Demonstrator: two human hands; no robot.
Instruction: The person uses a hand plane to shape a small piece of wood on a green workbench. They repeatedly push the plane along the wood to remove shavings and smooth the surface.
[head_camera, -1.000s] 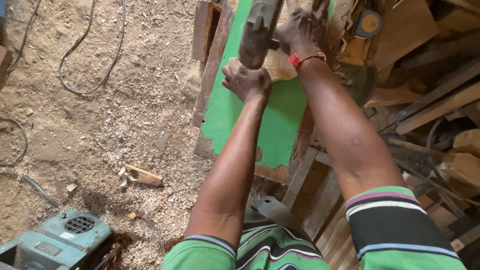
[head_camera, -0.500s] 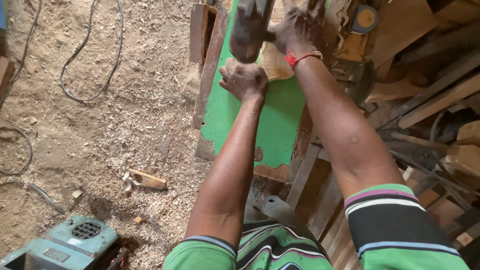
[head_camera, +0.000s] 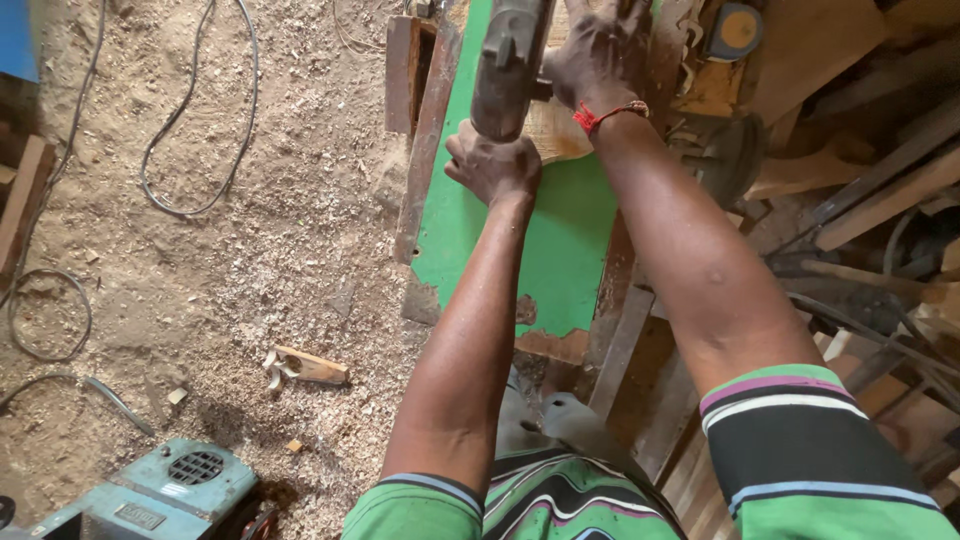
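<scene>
A dark, worn power tool (head_camera: 508, 62) stands over a pale piece of wood (head_camera: 553, 130) on a green board (head_camera: 560, 240). My left hand (head_camera: 494, 162) is closed around the lower end of the tool, pressing near the wood. My right hand (head_camera: 598, 62), with a red band at the wrist, grips the tool's side handle at the top of the view. The tool's tip and most of the wood are hidden behind my hands.
Sawdust and shavings cover the floor on the left, with black cables (head_camera: 190, 130) looping across it. A small wood offcut (head_camera: 305, 367) lies near a blue-green machine (head_camera: 160, 490) at bottom left. Planks and scrap wood (head_camera: 870, 190) pile up on the right.
The view has shifted slightly, so my hands and the tool sit a little higher in frame. Both hands keep their hold on the tool.
</scene>
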